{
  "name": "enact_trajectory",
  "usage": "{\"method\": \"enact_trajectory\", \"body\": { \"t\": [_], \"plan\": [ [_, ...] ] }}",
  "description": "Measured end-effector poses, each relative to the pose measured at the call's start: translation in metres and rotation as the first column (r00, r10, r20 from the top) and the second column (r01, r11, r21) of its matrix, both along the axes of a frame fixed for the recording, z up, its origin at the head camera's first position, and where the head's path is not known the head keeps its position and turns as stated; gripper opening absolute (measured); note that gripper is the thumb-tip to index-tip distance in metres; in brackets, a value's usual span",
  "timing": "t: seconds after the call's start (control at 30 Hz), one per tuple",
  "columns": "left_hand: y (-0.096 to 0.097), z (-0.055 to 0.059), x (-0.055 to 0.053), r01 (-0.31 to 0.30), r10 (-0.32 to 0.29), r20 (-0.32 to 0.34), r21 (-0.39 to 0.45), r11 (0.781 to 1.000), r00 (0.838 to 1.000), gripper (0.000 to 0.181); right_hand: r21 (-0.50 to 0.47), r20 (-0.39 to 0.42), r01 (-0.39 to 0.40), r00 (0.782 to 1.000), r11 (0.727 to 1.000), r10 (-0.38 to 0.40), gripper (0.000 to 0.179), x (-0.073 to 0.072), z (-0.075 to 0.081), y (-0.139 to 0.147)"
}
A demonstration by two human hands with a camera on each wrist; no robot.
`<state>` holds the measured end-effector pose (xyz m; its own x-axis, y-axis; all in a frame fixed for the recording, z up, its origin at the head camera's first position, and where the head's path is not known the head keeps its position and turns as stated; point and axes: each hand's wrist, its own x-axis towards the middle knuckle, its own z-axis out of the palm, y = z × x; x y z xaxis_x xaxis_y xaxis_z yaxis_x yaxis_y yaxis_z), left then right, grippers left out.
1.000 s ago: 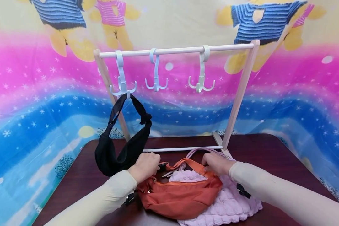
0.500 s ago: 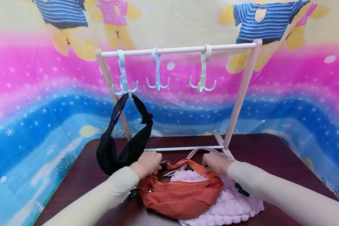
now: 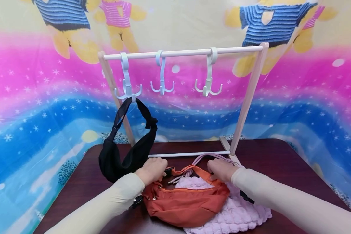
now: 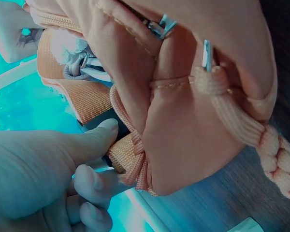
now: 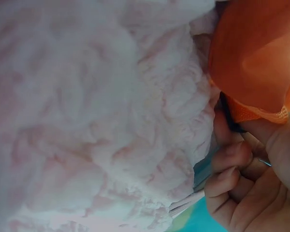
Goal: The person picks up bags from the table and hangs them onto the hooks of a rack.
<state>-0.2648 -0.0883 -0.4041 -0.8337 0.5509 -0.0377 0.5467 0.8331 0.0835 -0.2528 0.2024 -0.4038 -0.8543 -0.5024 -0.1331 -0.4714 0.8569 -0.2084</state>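
A rust-orange waist bag (image 3: 187, 206) lies low in the head view, its zipper side up and its strap (image 3: 203, 173) looping behind it. My left hand (image 3: 152, 169) pinches the strap at the bag's left end, with the thumb on a black buckle (image 4: 99, 122) in the left wrist view. At the other end my right hand (image 3: 221, 169) grips the orange strap; the right wrist view shows its fingers curled beside the webbing (image 5: 246, 112). Underneath the waist bag spreads a pale pink puffy bag (image 3: 237, 211) with cord handles (image 3: 204, 157).
Behind the bags stands a wooden rack (image 3: 250, 94) with a white rail. Three pronged hooks hang from it: a left hook (image 3: 128, 87), a middle hook (image 3: 162, 83) and a right hook (image 3: 208, 81). A black bag (image 3: 111, 159) dangles from the left hook, close to my left hand.
My right hand and forearm have shifted slightly left. Both hands keep hold of the waist bag's strap, and the bags lie as before.
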Motion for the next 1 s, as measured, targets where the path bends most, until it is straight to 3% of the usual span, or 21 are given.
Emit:
{"method": "enact_trajectory", "body": {
  "t": [0.17,0.4,0.6,1.0],
  "plan": [
    [0.0,-0.0007,-0.0023,-0.016,0.016,0.007,-0.008,1.0,1.0,0.038,0.019,-0.033,0.001,0.999,1.0,-0.001,0.031,-0.0017,-0.0001,-0.0032],
    [0.0001,-0.0009,-0.002,-0.019,0.019,-0.014,-0.023,1.0,1.0,0.036,0.031,-0.016,0.036,0.999,0.999,-0.036,0.031,-0.0015,0.0007,-0.006],
    [0.001,-0.0005,0.0001,-0.029,0.029,-0.018,-0.028,0.999,0.999,0.034,0.037,-0.059,0.0,0.998,0.999,0.003,0.034,-0.0031,-0.0009,-0.0058],
    [0.0015,-0.004,0.0021,-0.008,0.008,-0.027,-0.022,1.0,1.0,0.031,0.028,-0.051,0.028,0.998,0.999,-0.027,0.035,-0.0009,-0.0067,-0.002]
  ]
}}
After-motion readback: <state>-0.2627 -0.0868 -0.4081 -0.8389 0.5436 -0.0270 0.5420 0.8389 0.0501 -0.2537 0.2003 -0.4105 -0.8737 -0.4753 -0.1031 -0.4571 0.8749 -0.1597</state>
